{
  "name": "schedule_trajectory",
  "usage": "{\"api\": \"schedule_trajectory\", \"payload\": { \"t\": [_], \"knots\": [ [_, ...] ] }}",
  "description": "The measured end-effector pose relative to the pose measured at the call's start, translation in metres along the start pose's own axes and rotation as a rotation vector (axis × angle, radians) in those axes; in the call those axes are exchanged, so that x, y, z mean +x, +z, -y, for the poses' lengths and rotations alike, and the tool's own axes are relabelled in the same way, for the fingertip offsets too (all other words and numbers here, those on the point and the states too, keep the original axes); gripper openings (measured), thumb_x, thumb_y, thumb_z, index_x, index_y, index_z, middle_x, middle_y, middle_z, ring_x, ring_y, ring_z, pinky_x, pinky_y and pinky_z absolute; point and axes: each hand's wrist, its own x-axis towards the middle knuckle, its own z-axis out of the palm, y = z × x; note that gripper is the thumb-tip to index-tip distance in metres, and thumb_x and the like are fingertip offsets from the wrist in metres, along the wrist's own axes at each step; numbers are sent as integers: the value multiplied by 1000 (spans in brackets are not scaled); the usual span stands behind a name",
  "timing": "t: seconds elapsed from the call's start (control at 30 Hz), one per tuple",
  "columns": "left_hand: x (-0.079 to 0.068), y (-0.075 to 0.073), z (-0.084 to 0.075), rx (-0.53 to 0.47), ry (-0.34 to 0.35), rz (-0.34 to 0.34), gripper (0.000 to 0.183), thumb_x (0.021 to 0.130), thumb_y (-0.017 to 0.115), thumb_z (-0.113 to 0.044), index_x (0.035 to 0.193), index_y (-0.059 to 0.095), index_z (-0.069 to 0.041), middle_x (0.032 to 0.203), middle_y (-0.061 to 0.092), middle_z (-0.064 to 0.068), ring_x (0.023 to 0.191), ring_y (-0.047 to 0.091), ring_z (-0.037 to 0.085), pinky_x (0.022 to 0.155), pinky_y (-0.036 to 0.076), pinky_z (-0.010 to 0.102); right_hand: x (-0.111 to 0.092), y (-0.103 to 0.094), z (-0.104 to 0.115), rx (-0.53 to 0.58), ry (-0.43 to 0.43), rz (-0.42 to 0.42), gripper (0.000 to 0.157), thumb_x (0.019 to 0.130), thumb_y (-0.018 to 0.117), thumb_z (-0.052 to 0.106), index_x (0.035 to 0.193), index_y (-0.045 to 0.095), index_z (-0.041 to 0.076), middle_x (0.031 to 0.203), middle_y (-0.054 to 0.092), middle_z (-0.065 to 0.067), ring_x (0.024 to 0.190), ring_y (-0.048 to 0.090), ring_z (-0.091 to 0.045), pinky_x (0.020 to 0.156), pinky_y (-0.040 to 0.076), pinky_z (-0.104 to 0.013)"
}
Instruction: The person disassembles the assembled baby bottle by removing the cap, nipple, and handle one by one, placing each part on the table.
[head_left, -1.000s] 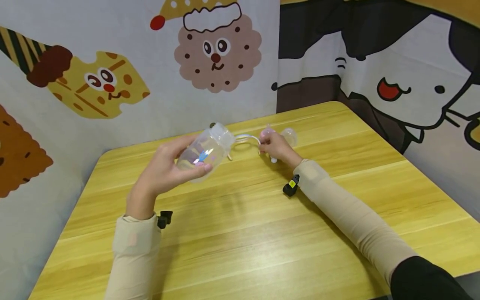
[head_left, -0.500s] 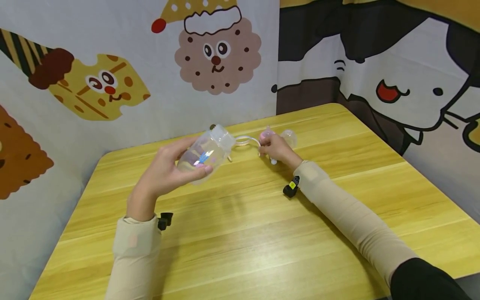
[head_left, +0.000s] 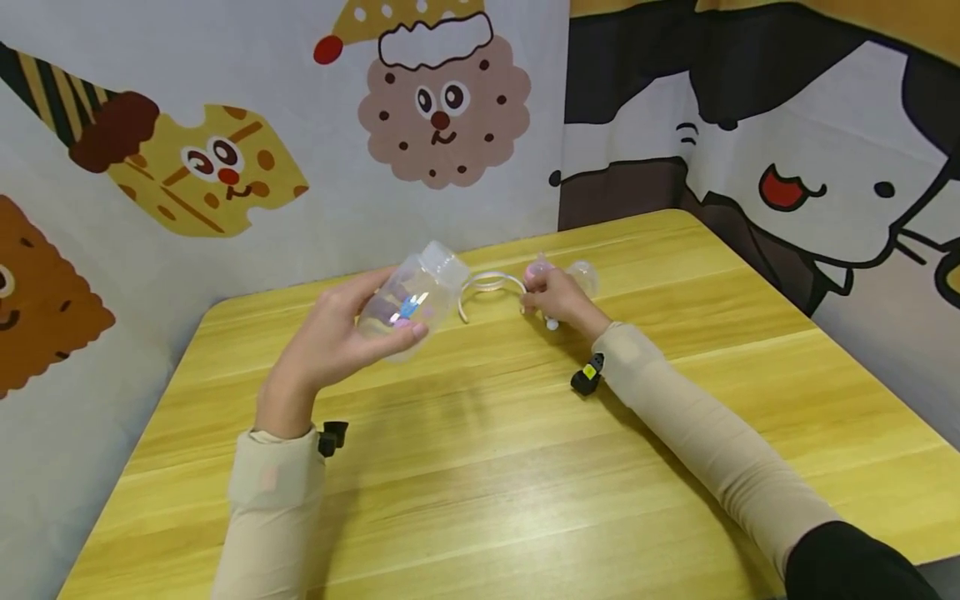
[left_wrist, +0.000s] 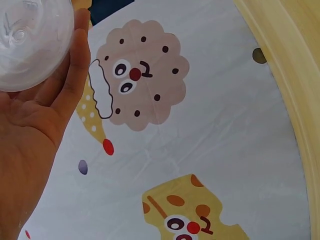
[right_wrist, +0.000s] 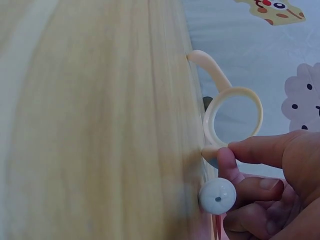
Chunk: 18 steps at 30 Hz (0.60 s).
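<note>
In the head view my left hand (head_left: 322, 342) grips a clear baby bottle (head_left: 408, 292) with coloured prints, tilted with its neck to the upper right. Its round base (left_wrist: 35, 45) faces the left wrist camera. My right hand (head_left: 566, 298) pinches one arm of a cream bottle handle, a ring (right_wrist: 209, 122) with curved arms, between thumb and finger. The ring stands just right of the bottle neck, low over the table. Below the pinching fingers lies a white ball (right_wrist: 217, 196) with a small hole. A pink part (head_left: 538, 268) is partly hidden behind the right hand.
A clear dome cap (head_left: 585, 277) stands on the table just beyond the right hand. The wood-grain table (head_left: 487, 483) meets a cloth backdrop (head_left: 300, 233) printed with cartoons at its far edge. Each wrist carries a small black camera (head_left: 587, 377).
The whole head view shifts slightly. More of the handle's left arm now shows beside the bottle neck. Both hands keep nearly the same hold and place.
</note>
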Motion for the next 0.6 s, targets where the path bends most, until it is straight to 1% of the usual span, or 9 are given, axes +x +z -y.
{"api": "schedule_trajectory", "payload": {
  "t": [0.07, 0.17, 0.23, 0.4, 0.6],
  "knots": [
    [1, 1, 10, 5, -8, -1, 57, 82, 79, -21, 133, 57, -11, 109, 66, 3, 87, 64, 15, 70, 56, 31, -1, 0, 1, 3, 2, 2, 21, 93, 66, 16, 108, 67, 1, 92, 70, -13, 76, 61, -23, 56, 48, -25],
    [1, 2, 23, 6, -11, -10, 58, 82, 79, -29, 134, 57, -17, 108, 65, -1, 86, 63, 14, 69, 56, 31, 0, 0, 1, 4, 2, 2, 21, 93, 66, 16, 108, 67, 1, 92, 70, -13, 77, 62, -23, 57, 48, -25],
    [2, 2, 27, 17, -11, -18, 58, 82, 78, -32, 134, 56, -19, 108, 64, -2, 86, 62, 13, 69, 56, 31, 0, 0, 1, 7, -1, 0, 22, 93, 66, 16, 109, 67, 1, 92, 70, -13, 78, 63, -23, 57, 48, -25],
    [3, 1, 28, 45, -36, -35, 61, 82, 78, -36, 134, 56, -16, 108, 64, -2, 87, 63, 14, 69, 56, 32, 0, -1, 0, 19, -5, -6, 24, 93, 66, 16, 112, 66, 0, 92, 70, -14, 76, 64, -23, 56, 49, -25],
    [1, -1, 35, 97, -112, -37, 65, 81, 77, -40, 134, 53, -12, 110, 64, 3, 89, 65, 21, 70, 55, 38, 0, -3, 0, 29, 3, -9, 29, 93, 66, 16, 117, 65, 0, 92, 71, -14, 75, 65, -22, 55, 49, -23]
  ]
}}
